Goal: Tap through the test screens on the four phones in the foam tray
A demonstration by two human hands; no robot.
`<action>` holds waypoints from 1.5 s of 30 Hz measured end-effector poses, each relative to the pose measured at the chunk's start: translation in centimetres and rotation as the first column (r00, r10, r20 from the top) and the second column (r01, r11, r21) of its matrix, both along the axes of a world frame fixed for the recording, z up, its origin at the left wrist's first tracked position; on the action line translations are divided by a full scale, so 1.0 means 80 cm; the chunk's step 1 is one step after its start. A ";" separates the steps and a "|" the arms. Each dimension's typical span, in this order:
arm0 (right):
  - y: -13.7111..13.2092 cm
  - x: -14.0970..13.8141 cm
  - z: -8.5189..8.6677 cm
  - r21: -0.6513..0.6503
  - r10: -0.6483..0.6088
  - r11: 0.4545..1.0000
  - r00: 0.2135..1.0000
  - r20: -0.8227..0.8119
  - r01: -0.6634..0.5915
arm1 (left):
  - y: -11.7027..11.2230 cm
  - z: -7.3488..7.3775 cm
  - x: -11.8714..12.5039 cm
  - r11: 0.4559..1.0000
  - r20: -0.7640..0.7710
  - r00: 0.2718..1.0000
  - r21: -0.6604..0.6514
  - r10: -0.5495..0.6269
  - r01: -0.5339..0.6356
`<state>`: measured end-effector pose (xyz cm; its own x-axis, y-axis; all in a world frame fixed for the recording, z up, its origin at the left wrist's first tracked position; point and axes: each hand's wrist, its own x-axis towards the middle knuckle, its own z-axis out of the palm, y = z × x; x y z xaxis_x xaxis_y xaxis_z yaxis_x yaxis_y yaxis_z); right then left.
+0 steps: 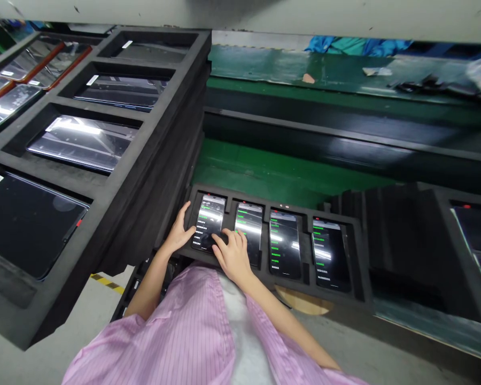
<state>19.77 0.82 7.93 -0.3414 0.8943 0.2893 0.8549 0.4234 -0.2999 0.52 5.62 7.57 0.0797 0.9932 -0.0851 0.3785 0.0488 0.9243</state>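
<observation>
In front of me lies a black foam tray (266, 199) with several smartphones set in its slots, their screens lit with lines of green and white text. My left hand (179, 231) rests at the tray's left end, thumb and fingers apart, beside the leftmost phone (210, 214). Over the lower part of that phone and the second phone (251, 215) is my right hand (234, 254), fingers spread, a fingertip at the first phone's screen. Further right sit the third phone (284, 243) and the rightmost phone (331, 256). Neither hand grips anything.
At my left rises a tall stack of black foam trays (176, 101) holding dark-screened phones (86, 139). Another foam stack (404, 240) with a phone (479, 240) stands at the right. Behind the tray run a green work surface (240, 166) and a dark rail (304, 128).
</observation>
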 end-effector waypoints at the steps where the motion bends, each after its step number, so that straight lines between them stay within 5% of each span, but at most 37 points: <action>1: -0.001 0.001 0.000 -0.005 -0.008 1.000 1.000 -0.001 0.008 | -0.003 0.000 -0.001 1.000 0.007 1.000 -0.006 0.002 -0.002; 37: -0.007 0.007 0.002 0.036 0.038 0.999 0.999 -0.026 -0.037 | -0.017 -0.005 -0.008 0.996 -0.132 0.988 0.035 -0.082 0.088; 42: -0.021 0.032 0.005 0.139 0.045 0.990 0.991 -0.128 -0.027 | -0.016 -0.010 -0.008 0.994 -0.187 0.981 0.087 -0.042 0.059; 45: -0.044 0.073 0.000 0.177 -0.072 0.979 0.985 -0.157 0.100 | -0.015 -0.014 -0.007 0.987 -0.226 0.974 0.157 0.016 0.021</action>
